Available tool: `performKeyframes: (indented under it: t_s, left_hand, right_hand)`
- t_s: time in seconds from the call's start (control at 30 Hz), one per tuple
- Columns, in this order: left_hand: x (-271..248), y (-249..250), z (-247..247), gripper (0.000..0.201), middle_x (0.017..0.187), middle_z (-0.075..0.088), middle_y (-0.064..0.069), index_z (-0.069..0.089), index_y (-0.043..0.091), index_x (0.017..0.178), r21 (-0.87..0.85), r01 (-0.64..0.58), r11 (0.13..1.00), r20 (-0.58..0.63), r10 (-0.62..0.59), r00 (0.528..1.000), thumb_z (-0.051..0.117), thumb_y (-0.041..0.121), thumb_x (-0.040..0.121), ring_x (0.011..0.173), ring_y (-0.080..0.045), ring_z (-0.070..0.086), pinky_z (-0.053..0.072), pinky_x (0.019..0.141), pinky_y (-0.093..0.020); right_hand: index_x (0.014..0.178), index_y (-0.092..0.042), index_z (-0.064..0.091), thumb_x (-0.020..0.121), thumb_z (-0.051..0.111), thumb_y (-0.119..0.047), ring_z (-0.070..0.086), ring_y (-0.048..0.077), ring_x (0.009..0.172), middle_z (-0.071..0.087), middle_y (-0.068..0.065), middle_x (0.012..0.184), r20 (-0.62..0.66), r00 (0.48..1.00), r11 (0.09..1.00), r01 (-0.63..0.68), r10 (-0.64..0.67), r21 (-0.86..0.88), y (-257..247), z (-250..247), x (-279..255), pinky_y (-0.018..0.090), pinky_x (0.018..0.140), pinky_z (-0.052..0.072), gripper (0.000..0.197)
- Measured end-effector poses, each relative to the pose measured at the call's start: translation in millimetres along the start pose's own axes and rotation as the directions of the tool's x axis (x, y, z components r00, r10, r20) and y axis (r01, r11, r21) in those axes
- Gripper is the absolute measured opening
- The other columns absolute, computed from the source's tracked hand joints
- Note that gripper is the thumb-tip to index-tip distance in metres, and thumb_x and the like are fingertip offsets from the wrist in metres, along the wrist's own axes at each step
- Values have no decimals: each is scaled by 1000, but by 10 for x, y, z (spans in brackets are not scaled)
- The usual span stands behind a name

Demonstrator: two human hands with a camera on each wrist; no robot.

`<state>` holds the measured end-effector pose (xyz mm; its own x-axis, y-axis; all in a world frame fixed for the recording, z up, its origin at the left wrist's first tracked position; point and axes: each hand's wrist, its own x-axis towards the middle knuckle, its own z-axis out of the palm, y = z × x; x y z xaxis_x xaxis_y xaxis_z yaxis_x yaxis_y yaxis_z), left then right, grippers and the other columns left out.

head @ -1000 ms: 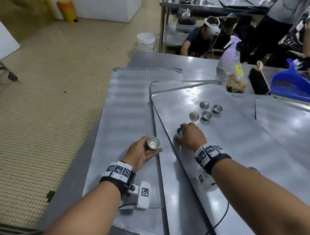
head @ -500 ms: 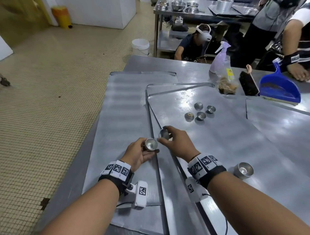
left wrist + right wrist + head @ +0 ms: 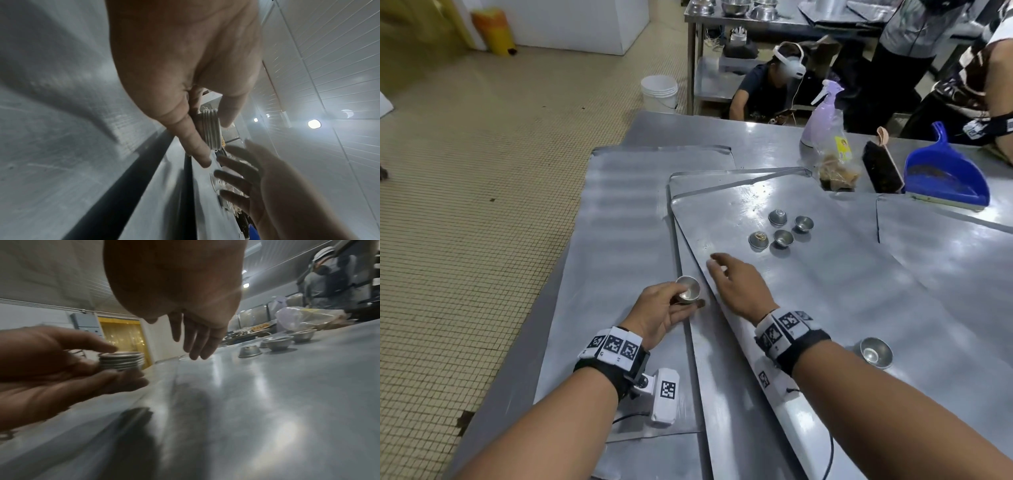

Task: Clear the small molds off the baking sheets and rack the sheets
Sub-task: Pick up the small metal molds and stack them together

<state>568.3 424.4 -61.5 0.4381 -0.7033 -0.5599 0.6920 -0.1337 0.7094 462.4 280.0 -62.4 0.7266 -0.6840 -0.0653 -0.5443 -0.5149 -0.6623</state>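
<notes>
My left hand (image 3: 667, 305) holds a stack of several small metal molds (image 3: 688, 290) between thumb and fingers; the stack shows edge-on in the left wrist view (image 3: 210, 129) and beside the fingers in the right wrist view (image 3: 121, 361). My right hand (image 3: 729, 277) hovers empty with straight fingers over the top baking sheet (image 3: 825, 291), just right of the stack. Several loose molds (image 3: 780, 229) sit in a cluster farther up that sheet, some upside down. One more mold (image 3: 875, 352) lies by my right forearm. Another sheet (image 3: 619, 240) lies under my left hand.
At the table's far side stand a purple spray bottle (image 3: 822, 120), a bag of crumbs (image 3: 837, 171), a brush (image 3: 881, 166) and a blue dustpan (image 3: 945, 174). Another sheet (image 3: 945, 246) lies at right. People stand and crouch beyond the table. Tiled floor lies left.
My right hand lifted a mold off the sheet, carried it left onto the stack in my left hand, let go, and now moves away empty with its fingers spread.
</notes>
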Motion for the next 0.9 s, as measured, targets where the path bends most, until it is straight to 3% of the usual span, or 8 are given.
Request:
performKeyframes:
  t_s: [0.13,0.3,0.4,0.5,0.63,0.73,0.9]
  left_hand:
    - [44,15,12,20,111,71,-28,61,-2,114,45,25,999,-17,-24,1000,57,11,99,84,-25,77,56,58,-20]
    - [98,4,-33,25,110,72,-27,60,-4,118,33,34,999,-35,-33,999,57,11,99,98,-33,74,62,69,-26]
    - [118,-7,-76,21,107,73,-26,62,-2,113,47,47,998,-50,-44,998,56,13,100,97,-34,74,62,68,-26]
    - [139,-15,-119,18,106,73,-28,64,-1,108,20,52,998,-61,-51,997,56,12,99,95,-36,74,60,64,-26]
    - [162,-32,-129,18,106,72,-29,65,-4,106,2,51,999,-56,-51,997,56,10,99,96,-37,74,61,68,-27]
    - [154,-29,-107,15,104,72,-29,64,-4,102,-5,51,999,-51,-52,997,56,9,98,94,-37,74,62,70,-27]
    - [58,-29,-93,16,106,71,-31,64,-5,103,-5,37,999,-32,-37,999,57,9,98,93,-37,74,62,68,-26]
  right_hand:
    - [137,-16,52,98,46,-46,56,30,123,56,9,139,-59,985,972,-168,160,-165,318,-246,411,41,99,46,50]
    - [144,-18,41,96,47,-36,45,37,128,45,13,140,-29,969,891,-238,246,-386,512,-444,812,45,96,44,51]
    - [134,-19,41,96,45,-33,48,40,121,47,13,132,17,962,832,-226,272,-507,582,-377,981,45,88,44,40]
    - [127,-16,44,95,48,-23,49,41,119,47,13,126,13,953,818,-253,302,-517,599,-324,1025,50,90,49,32]
    - [121,-6,51,90,56,-11,56,40,112,44,17,129,56,964,836,-196,260,-512,619,-253,1005,43,88,48,31]
    - [119,-2,50,94,50,-11,57,41,107,49,20,124,55,976,875,-162,210,-455,626,-200,932,38,82,44,27]
    - [131,-6,47,98,50,-17,58,41,108,52,20,126,32,986,911,-140,165,-389,485,-168,692,37,82,42,36]
